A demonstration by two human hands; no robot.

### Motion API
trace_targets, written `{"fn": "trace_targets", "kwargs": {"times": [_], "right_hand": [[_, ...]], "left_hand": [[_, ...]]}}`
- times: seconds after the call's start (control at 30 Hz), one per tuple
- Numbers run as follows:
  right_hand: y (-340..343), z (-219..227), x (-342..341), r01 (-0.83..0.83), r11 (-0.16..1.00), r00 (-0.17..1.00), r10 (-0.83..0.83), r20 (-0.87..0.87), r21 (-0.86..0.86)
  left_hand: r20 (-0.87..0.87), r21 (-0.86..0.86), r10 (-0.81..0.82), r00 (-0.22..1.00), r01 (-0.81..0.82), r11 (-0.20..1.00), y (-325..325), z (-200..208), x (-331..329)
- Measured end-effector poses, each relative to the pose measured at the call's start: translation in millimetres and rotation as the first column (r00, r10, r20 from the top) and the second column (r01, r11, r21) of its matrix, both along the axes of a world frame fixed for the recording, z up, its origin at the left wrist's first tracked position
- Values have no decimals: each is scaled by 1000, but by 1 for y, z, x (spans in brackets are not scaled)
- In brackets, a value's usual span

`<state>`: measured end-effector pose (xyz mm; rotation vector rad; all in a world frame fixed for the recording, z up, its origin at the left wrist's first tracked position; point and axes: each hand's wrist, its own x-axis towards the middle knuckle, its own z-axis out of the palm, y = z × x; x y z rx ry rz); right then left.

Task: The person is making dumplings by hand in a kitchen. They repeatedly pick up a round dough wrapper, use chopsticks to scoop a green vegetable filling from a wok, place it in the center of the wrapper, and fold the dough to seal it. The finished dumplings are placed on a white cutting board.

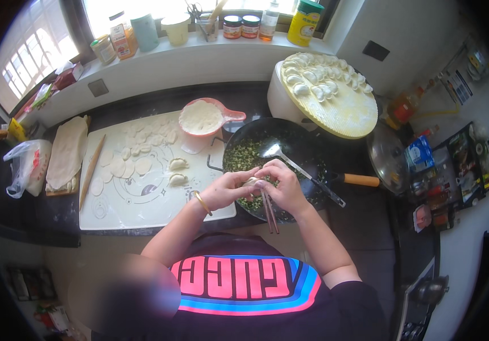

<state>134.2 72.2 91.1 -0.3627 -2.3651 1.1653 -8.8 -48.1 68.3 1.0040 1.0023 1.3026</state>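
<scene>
Above the wok, my left hand and my right hand meet, fingers closed around a small dumpling. Most of it is hidden by the fingers. A pair of chopsticks is also held in my right hand, pointing down toward me. Chopped green filling covers much of the wok's inside, and a metal spatula with a dark handle rests across it. Left of my hands, two folded dumplings sit on a white mat, near several round dough wrappers.
A pink cup of flour stands behind the mat. A rolling pin lies along its left side, beside a stacked sheet. At the back right, a round yellow tray bears many dumplings. The wok's wooden handle sticks out right.
</scene>
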Motion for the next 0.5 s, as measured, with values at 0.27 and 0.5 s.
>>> {"fn": "trace_targets", "kwargs": {"times": [0.27, 0.5], "right_hand": [[2, -9, -3, 65, 984, 986, -38, -161, 168], [5, -28, 5, 173, 926, 936, -261, -238, -337]], "left_hand": [[-233, 76, 88, 969, -72, 995, 8, -14, 5], [19, 58, 265, 964, -266, 962, 14, -33, 9]]}}
